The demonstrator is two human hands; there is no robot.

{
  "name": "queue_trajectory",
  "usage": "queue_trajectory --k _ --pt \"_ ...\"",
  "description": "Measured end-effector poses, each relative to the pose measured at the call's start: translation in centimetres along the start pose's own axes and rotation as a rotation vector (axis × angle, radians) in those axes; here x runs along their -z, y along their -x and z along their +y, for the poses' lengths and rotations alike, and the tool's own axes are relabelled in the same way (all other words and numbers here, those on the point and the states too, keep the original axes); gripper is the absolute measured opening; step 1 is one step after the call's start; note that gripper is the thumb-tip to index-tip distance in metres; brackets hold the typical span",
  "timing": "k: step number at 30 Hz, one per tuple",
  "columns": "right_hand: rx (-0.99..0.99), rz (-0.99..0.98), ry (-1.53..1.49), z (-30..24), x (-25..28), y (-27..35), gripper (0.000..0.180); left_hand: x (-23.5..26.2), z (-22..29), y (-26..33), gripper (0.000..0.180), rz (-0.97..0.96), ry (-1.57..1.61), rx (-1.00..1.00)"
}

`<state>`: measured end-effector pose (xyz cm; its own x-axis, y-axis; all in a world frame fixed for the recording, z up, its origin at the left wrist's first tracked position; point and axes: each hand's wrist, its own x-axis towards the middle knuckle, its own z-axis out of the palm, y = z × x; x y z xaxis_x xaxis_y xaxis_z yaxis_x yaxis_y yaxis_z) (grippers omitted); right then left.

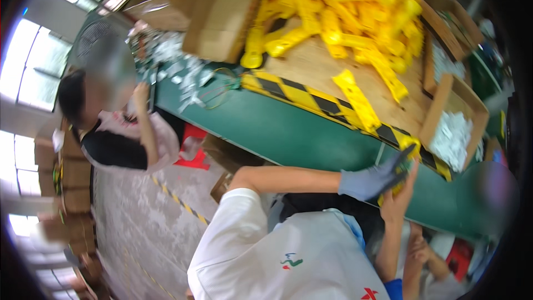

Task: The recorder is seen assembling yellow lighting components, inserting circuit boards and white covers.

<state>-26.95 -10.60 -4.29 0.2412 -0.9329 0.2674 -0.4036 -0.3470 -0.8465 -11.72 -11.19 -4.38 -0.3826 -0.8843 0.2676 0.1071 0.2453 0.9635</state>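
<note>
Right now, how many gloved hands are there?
1: the grey gloved hand at the green table's edge, by a yellow piece. The hand below it is bare; others may be hidden.

Gloved left hand (371, 180) beside bare right hand (401, 195).

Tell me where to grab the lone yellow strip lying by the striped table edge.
Pinch the yellow strip across its narrow width at the lower end, coming from the striped table edge. It lies flat and diagonal, with that end reaching onto the stripes, while the far end points toward the yellow pile.
</note>
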Motion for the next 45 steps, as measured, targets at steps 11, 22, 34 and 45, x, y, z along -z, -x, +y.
queue_trajectory --k 11,22,34,45 --pt "-0.411 0.695 0.694 16.1 25.7 5.2 0.065 23.9 8.1 19.0 0.075 1.228 -1.643 0.522" --pt "-0.374 0.612 1.168 23.8 32.1 1.3 0.052 29.2 1.6 22.7 0.047 0.911 -1.430 0.568" --pt "0.151 0.336 0.015 2.5 2.5 -2.0 0.015 13.2 2.0 10.9 0.038 0.560 -1.164 0.151" --pt "0.233 -0.202 0.326 -0.8 -3.3 -4.2 0.039 18.2 3.2 10.0 0.059 0.583 -1.010 0.040"
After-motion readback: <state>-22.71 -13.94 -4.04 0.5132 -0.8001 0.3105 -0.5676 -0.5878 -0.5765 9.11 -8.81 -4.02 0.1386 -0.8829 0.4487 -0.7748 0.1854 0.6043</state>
